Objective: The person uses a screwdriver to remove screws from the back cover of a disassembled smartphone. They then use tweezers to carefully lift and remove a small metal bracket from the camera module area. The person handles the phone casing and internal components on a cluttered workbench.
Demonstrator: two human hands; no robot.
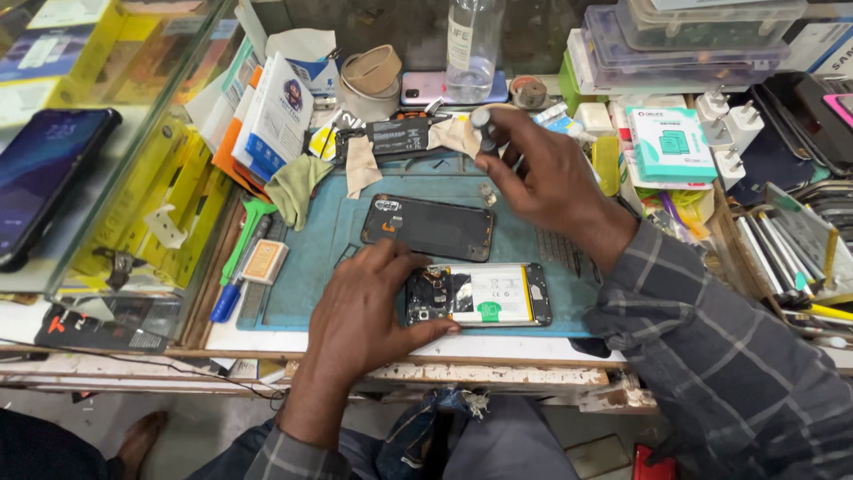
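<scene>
An opened phone [484, 295] with a white battery and bare circuit board lies on the teal work mat [311, 258]. My left hand [364, 307] rests on its left end, thumb along its near edge. Behind it lies a dark phone back panel [431, 228]. My right hand [542, 173] reaches to the mat's far edge and grips a small dark screwdriver [482, 124] by its round cap. A black battery [400, 138] lies just left of that hand.
A glass case [107, 178] with yellow boxes and a dark phone [40, 182] stands at left. Clear bottle [471, 44], tape rolls [369, 71], cloths, white chargers [733, 124], a teal box [671, 142] and stacked screens [791, 240] crowd the back and right.
</scene>
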